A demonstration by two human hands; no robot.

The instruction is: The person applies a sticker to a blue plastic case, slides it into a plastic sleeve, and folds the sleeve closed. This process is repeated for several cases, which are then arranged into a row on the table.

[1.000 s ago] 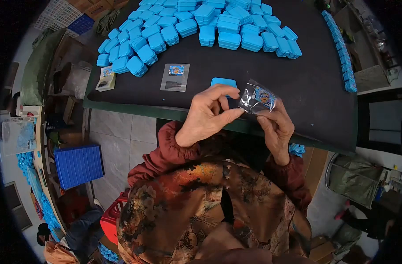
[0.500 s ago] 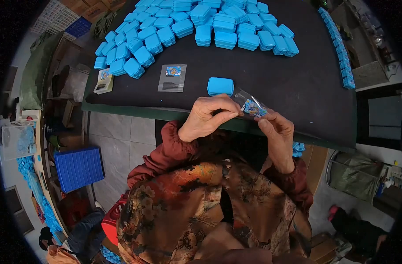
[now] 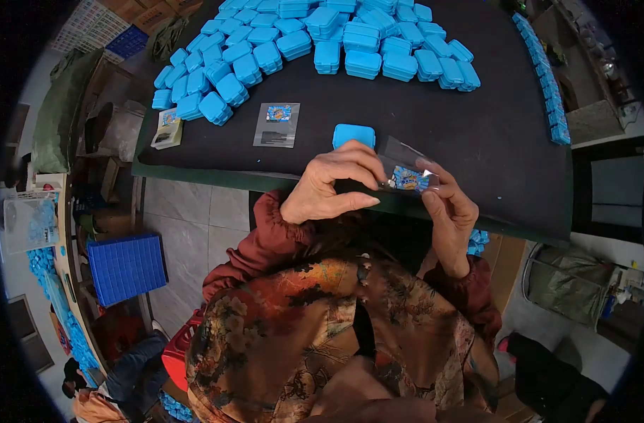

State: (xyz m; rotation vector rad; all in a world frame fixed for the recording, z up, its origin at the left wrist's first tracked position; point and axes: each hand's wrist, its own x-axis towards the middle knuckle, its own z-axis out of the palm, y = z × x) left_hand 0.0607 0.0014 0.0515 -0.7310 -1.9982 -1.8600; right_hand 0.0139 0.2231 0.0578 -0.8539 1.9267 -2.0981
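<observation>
My right hand (image 3: 451, 206) pinches the right side of a small clear plastic bag (image 3: 404, 151) with a colourful blue printed label (image 3: 408, 178), held over the table's front edge. At the bag's left side is my left hand (image 3: 338, 182), its thumb apart from the fingers and its fingertips right by the bag's edge. Just beyond that hand lies a single blue lidded box (image 3: 354, 133), partly covered by the fingers. Another clear bag with a printed label (image 3: 276, 125) lies flat on the black tabletop to the left.
Many blue boxes (image 3: 291, 44) are piled along the far side of the black table (image 3: 434, 116). A stack of labelled bags (image 3: 168, 130) sits at the left edge, and a row of packed boxes (image 3: 542, 74) lines the right. A blue crate (image 3: 127, 270) stands on the floor.
My left thumb and fingers have parted, the thumb coming away from the bag. The bag has turned more upright and flatter to view in my right hand, which shifted slightly right.
</observation>
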